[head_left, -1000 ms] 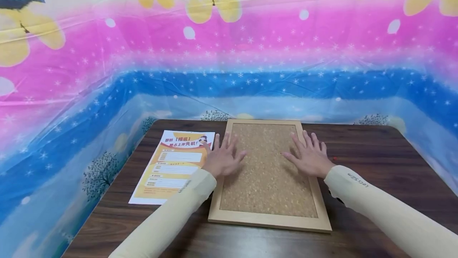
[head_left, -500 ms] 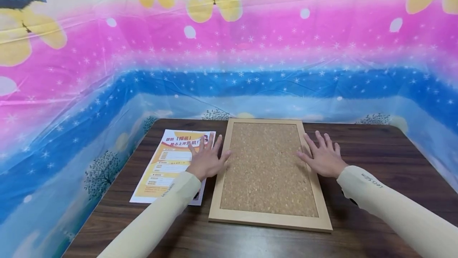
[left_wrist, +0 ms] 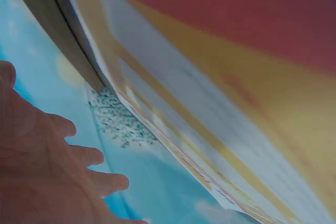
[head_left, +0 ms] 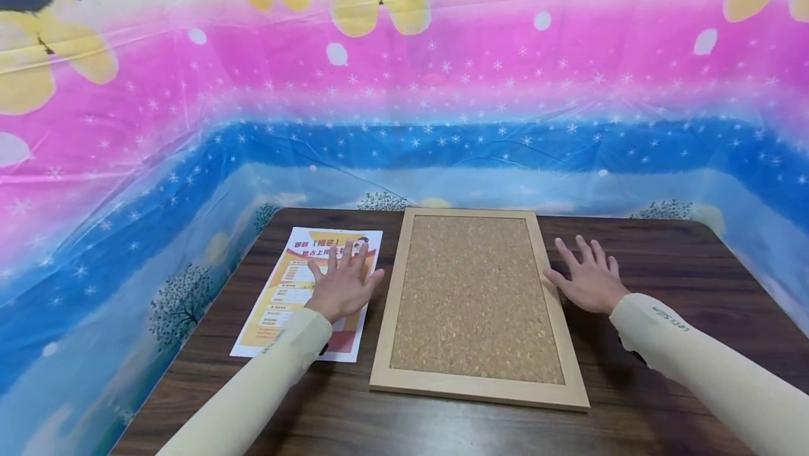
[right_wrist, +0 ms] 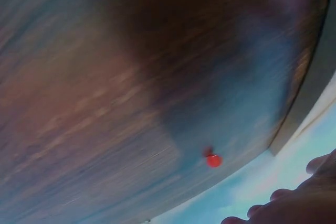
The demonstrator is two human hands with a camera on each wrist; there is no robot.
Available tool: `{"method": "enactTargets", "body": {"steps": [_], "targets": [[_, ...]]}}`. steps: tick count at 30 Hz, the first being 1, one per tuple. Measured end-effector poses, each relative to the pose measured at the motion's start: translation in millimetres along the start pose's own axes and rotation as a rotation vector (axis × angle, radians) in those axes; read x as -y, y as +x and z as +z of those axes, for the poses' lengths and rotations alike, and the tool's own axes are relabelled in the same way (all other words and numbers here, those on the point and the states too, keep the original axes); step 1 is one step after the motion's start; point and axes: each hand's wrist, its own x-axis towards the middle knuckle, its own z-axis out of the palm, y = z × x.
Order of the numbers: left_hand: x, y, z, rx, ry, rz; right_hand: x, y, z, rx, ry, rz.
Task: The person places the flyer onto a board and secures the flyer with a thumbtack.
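Observation:
A cork board (head_left: 477,301) with a pale wooden frame lies flat, its long sides running away from me. To its left is a printed paper sheet (head_left: 265,315) in yellow, red and white. My left hand (head_left: 341,287) is over this sheet, fingers spread, holding nothing and covering part of the print. My right hand (head_left: 590,280) spreads its fingers beside the board's right edge, the thumb tip right at the frame, and it too holds nothing. A small round red piece (right_wrist: 213,160) lies on the table in the right wrist view; in the head view it is hidden.
Everything lies on a dark brown wood-grain table (head_left: 670,266). A printed cloth backdrop (head_left: 442,105) in pink and blue hangs along its back and sides. The board's far end reaches close to the table's back edge.
Both hands have drawn apart from above the cork board: the left moved left over the paper sheet, the right moved right past the frame. Board and sheet stay where they were.

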Motion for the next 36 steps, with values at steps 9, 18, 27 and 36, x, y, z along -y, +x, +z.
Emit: {"method": "enactTargets", "body": {"steps": [9,18,27,36], "targets": [[25.6,-7.9,-6.4,0.015,0.041,-0.077,-28,-3,1,-0.001,0.005,0.024],[62.2,-18.8,-19.2,0.008,0.049,-0.124,-44,-2,-4,-0.013,-0.016,0.007],[97.9,-35.5,-41.9,0.022,0.05,-0.215,-60,-4,-5,-0.006,-0.025,0.041],[117.1,-43.4,-51.2,0.043,0.06,-0.294,-70,-4,-4,-0.083,-0.071,0.011]]}}
